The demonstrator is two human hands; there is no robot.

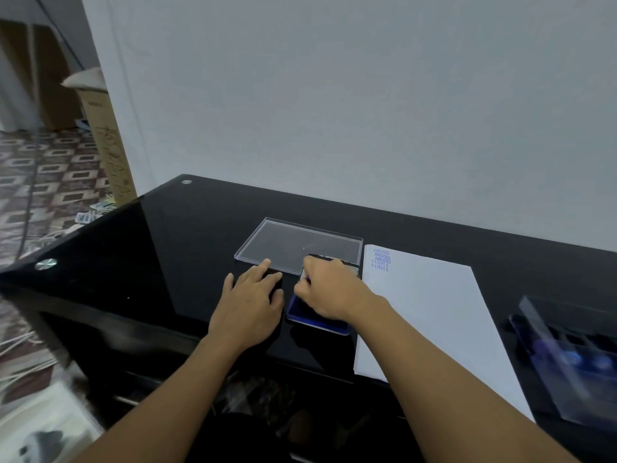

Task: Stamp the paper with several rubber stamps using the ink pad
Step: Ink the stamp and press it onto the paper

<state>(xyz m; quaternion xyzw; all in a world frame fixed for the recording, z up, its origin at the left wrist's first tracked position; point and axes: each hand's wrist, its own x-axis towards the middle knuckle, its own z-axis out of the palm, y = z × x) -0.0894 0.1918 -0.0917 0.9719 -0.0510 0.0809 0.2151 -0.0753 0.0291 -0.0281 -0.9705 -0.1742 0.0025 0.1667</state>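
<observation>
On the black table (167,245) the paper (434,312) lies just right of the ink pad (297,310), long axis running away from the person. The left hand (250,302) rests flat beside the pad; the right hand (329,289), nearer the paper, pinches a half-hidden stamp (306,280) onto the pad.

the right hand (329,289) hides nearly all of the stamp (306,279) it pinches and covers much of the ink pad (317,320). the clear case (567,355) at the right edge is blurred and cut off, contents unclear.
</observation>
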